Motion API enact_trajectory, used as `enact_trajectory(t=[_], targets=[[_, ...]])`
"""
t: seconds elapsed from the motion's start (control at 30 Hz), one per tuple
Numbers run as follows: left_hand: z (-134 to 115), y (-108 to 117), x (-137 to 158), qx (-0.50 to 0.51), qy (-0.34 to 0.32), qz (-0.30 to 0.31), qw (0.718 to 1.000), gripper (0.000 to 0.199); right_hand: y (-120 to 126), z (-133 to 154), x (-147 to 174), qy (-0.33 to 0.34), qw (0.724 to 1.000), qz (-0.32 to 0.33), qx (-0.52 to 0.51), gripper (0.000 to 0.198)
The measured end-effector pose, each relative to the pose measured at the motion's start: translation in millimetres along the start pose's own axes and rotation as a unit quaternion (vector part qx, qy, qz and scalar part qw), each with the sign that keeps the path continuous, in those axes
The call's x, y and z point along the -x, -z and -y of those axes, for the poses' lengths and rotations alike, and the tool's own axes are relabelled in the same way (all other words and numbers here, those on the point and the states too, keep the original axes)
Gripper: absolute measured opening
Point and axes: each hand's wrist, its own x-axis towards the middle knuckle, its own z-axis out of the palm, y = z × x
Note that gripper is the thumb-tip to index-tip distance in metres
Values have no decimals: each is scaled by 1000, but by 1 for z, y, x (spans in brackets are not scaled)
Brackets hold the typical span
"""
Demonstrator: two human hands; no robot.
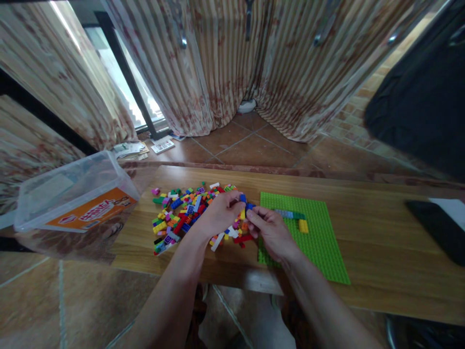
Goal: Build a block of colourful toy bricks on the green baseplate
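Observation:
My left hand (217, 213) reaches over a heap of coloured toy bricks (191, 209), its fingers pinched at a small blue brick (242, 198). A yellow brick (242, 214) shows just below its thumb. Close against it, my right hand (271, 230) is closed on another blue brick (250, 206). Whether these bricks are joined is too small to tell. Beneath and beyond my right hand lies a green baseplate (321, 242). It carries a row of light blue and dark green bricks (290, 214), with a yellow brick (303, 226) at its right end.
A clear plastic tub (76, 194) with an orange label stands left of the wooden table (366, 228). At the table's right end lie a black flat object (436, 228) and white paper (450, 211). Striped curtains (218, 72) hang behind, above a tiled floor.

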Motion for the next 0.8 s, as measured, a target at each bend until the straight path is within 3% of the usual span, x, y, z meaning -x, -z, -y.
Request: enact_trajectory(t=[0.27, 0.53, 0.8], targets=[[2, 7, 2, -56, 23, 7, 998, 19, 2, -5, -4, 20, 996, -20, 87, 34], [2, 19, 4, -82, 63, 8, 995, 23, 12, -11, -4, 98, 950, -71, 289, 30], [4, 21, 4, -77, 51, 5, 996, 25, 8, -12, -3, 113, 947, -60, 295, 36]])
